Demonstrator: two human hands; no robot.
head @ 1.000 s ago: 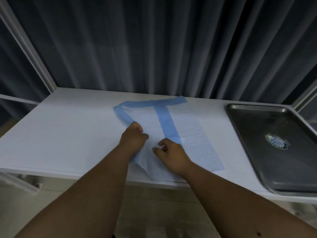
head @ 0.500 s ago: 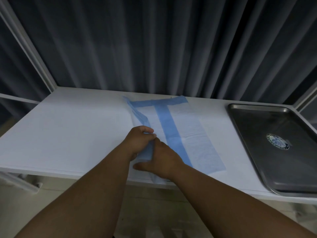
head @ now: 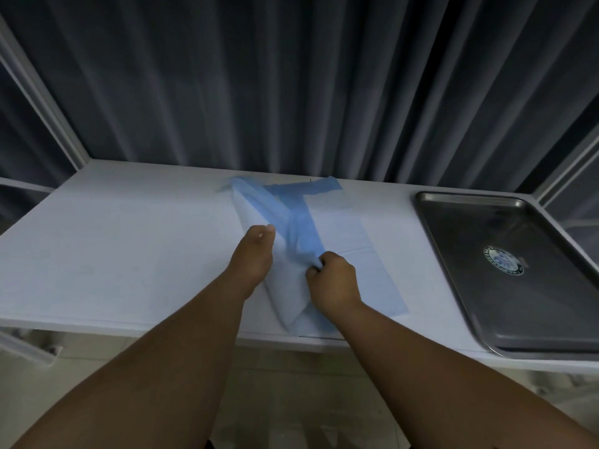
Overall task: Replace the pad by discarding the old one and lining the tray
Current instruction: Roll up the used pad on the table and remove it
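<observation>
White table in front of dark pleated curtains, with you unfolding a blue-and-white pad at its middle.
Your right hand has its fingers curled tight, pinching a blue fold of the pad; your left hand lies against the raised white flap with fingers fairly straight, though whether it grips anything you cannot tell from here. Well to the right on the same table sits the steel tray, holding only a round printed emblem.
</observation>
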